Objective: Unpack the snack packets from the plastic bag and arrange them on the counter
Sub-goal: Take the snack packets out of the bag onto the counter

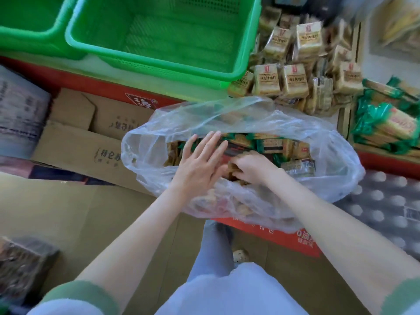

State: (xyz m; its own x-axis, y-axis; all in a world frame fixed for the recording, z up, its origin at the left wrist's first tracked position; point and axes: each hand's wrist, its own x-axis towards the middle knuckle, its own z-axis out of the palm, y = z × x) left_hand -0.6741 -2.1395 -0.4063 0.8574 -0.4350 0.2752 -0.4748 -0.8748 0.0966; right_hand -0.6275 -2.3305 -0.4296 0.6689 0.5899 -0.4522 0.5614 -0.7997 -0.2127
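A: Digging into the plastic bag, is that where things stand?

B: Yes; this looks like the lifting-out step, well short of done; the bag sits open on a red carton in front of the person, and the snack packets inside lie in a thick heap, green-edged and brown ones mixed.

A: And the hands?

B: The left hand is released, fingers straight and close together, lying flat over the packets at the left of the bag's mouth; it holds nothing; the right hand has its fingers curled down into the heap and seems to grasp a brownish packet or two, though how many I cannot tell; the two hands are just beside each other.

A: Anything set out already?

B: On the counter beyond the bag stands a crowd of beige packets, some upright, some tumbled; to the right lies a stack of green-wrapped packets; two green baskets stand at the upper left.

A: So what does the next move ask?

B: I'd judge a firm hold on the handful, then a lift clear of the thin plastic so the rim doesn't snag; the left hand could pin the bag down; then a reach up and to the right, matching like with like; the wrappers look slippery, so a loose grip may shed one back into the bag.
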